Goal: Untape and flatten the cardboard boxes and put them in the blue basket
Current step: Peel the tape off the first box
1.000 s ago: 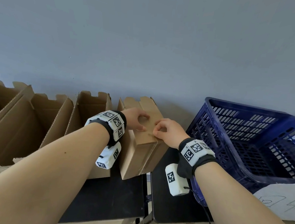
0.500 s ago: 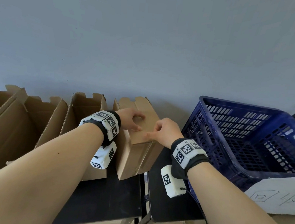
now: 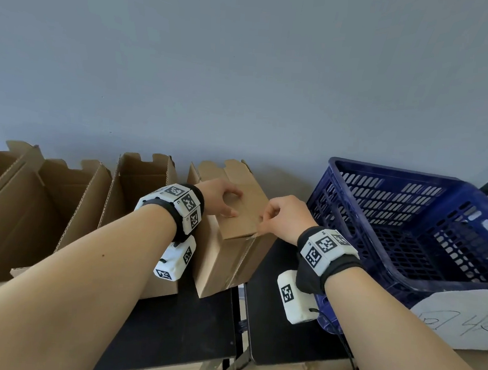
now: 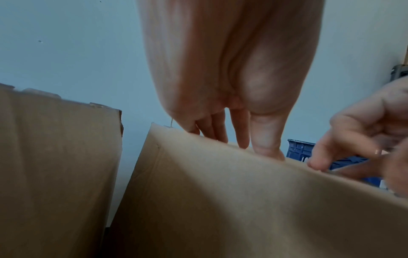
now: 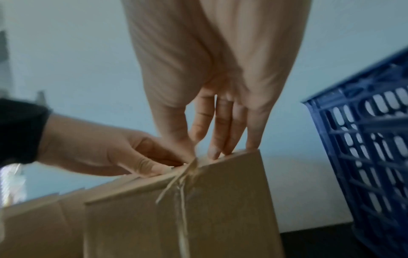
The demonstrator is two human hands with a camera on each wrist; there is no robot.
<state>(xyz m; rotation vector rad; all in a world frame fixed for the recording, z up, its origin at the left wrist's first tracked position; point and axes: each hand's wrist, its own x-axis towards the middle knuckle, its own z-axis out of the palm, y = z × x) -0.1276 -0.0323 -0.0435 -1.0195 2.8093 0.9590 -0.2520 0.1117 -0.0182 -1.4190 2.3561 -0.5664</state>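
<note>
A small closed cardboard box (image 3: pixel 225 259) stands on the black table, tilted slightly. My left hand (image 3: pixel 229 204) rests on its top, fingertips pressing the flap down; the left wrist view shows those fingers (image 4: pixel 240 132) reaching onto the top edge of the box (image 4: pixel 220 200). My right hand (image 3: pixel 263 220) is at the top's near right edge. In the right wrist view its thumb and forefinger (image 5: pixel 192 157) pinch a thin strip of tape (image 5: pixel 182 206) that runs down the side of the box (image 5: pixel 232 209). The blue basket (image 3: pixel 408 227) stands tilted just right of the box.
Several open cardboard boxes (image 3: pixel 140 194) line the grey wall to the left. The black table (image 3: pixel 182 326) has a seam with metal legs (image 3: pixel 238 315) near the box. A white sheet with handwriting (image 3: pixel 460 318) lies in front of the basket.
My right hand has shifted slightly from the middle of the box top toward its near right edge, fingers now pinched on the tape. The left hand stays on the top.
</note>
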